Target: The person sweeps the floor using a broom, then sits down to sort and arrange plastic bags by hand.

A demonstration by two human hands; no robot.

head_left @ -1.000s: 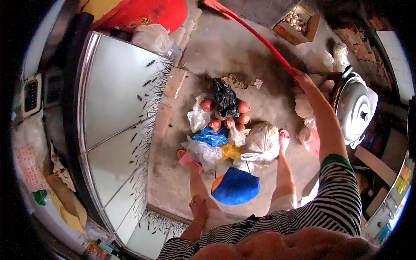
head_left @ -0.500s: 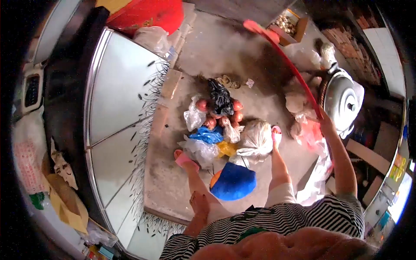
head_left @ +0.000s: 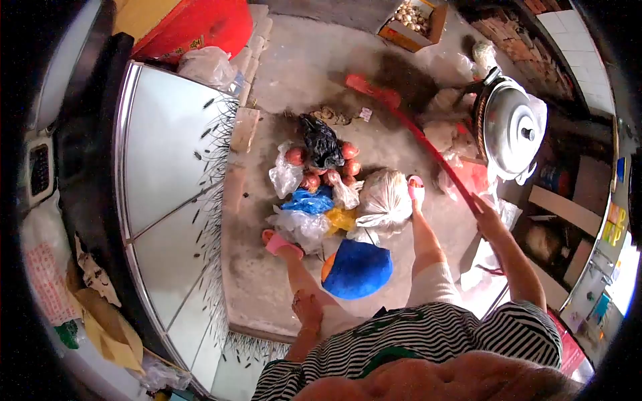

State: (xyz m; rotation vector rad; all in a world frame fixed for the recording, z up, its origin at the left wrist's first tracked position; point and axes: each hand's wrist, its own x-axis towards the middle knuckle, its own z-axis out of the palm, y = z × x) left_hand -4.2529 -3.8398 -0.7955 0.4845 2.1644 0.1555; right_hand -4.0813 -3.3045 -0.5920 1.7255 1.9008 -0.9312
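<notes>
- While my right hand (head_left: 488,217) is clenched around the red long-handled tool (head_left: 435,153) near its rear end, the shaft runs forward and leftward from my fingers, its long axis slanting across the floor (head_left: 314,60).
- Its flat head (head_left: 376,91) lies ahead and to the right of the black bag (head_left: 321,142) and the red onions (head_left: 350,150), just beyond a small white scrap (head_left: 365,114); whether it touches the floor, I cannot tell.
- Seen from above, the shaft crosses between the pale tied bag (head_left: 386,202) on its left and the lidded pot (head_left: 507,127) on its right.
- My left hand (head_left: 307,308) is well apart from the tool, laid over my left leg (head_left: 295,273), its fingers loose and holding nothing I can see.
- Compared with a second ago, my right hand has come back toward me and the flat head is nearer; half a second ago it overlapped the carton of bulbs (head_left: 401,39) in view, and now it is clear of it. My left hand stays put.
</notes>
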